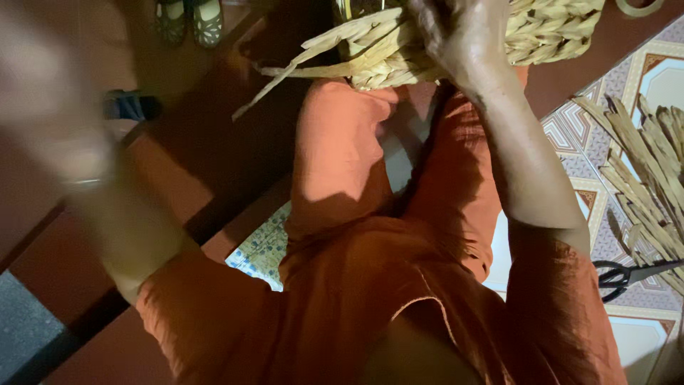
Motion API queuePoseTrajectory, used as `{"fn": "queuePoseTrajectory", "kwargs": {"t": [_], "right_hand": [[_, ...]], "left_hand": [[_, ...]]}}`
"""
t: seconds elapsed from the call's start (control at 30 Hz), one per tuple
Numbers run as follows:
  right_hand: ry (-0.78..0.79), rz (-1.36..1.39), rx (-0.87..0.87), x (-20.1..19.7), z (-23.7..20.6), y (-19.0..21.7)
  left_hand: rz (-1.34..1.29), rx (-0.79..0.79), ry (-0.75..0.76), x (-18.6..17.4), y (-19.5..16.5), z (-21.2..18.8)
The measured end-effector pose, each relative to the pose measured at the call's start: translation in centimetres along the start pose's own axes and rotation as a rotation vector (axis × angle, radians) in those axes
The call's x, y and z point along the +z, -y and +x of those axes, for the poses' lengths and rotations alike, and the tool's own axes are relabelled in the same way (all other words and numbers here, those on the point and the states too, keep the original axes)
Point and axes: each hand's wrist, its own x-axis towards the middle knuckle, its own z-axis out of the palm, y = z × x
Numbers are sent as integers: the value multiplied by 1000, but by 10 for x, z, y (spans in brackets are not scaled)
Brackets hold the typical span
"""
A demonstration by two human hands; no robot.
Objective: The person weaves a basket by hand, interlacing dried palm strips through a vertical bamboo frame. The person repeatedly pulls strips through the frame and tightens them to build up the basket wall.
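One hand, our right point(456, 36), was curled around the woven basket point(548, 32) above our knees, loose strips point(299, 68) trailing off it. Left hand point(43, 93) was raised, blurred; couldn't tell its grip. Scissors point(627, 274) lay beside the reeds point(648, 171).
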Motion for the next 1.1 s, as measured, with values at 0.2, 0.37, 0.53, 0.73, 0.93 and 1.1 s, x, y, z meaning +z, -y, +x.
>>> {"fn": "queuePoseTrajectory", "kwargs": {"t": [0.2, 0.37, 0.53, 0.73, 0.93, 1.1], "right_hand": [[-34, 82, -103, -6, -2, 8], [-12, -9, -171, -20, -7, 26], [-77, -17, -216, -15, -6, 37], [-53, -96, -144, -2, 5, 26], [17, -123, -2, 3, 22, 17], [67, -321, -211, 17, 24, 32]], "left_hand": [[-111, 478, 338, 160, -14, -6], [-5, 500, 212, 240, -7, -18], [-93, 531, 207, 245, -7, -23], [178, 572, 261, 250, 1, -28], [360, 543, 130, 211, -2, -58], [446, 321, 380, 195, 20, -82]]}}
